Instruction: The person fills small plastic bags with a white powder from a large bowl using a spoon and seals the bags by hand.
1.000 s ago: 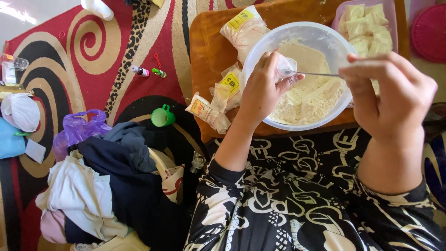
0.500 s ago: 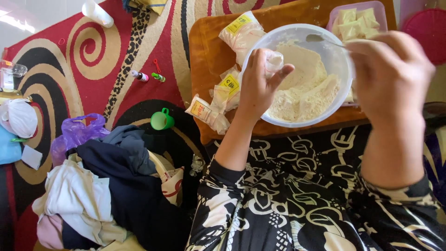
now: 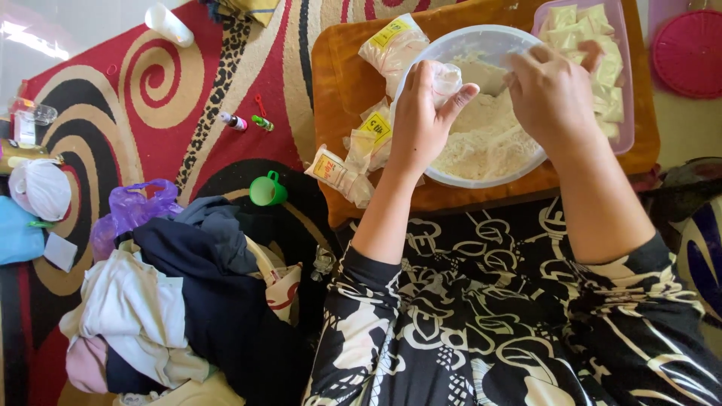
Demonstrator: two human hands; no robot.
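My left hand (image 3: 423,113) grips a small clear plastic bag (image 3: 445,77) over the rim of a large translucent bowl (image 3: 421,60) of pale flour-like powder (image 3: 485,139). My right hand (image 3: 553,94) is curled over the bowl, fingers closed around a spoon (image 3: 498,84) that is mostly hidden. The bowl rests on an orange-brown tray (image 3: 338,68) on the floor. A pink tray (image 3: 626,83) holding several filled pale packets (image 3: 583,26) stands behind the bowl at the right.
Small filled packets with yellow labels (image 3: 353,154) lie left of the bowl. A green cup (image 3: 265,189), two small bottles (image 3: 248,122), a pile of clothes (image 3: 177,293), a purple bag (image 3: 131,210) and a pink round lid (image 3: 688,53) lie on the red patterned carpet.
My right hand has dropped from above the bowl's right side into the bowl near the bag. The left hand keeps holding the bag at the rim.
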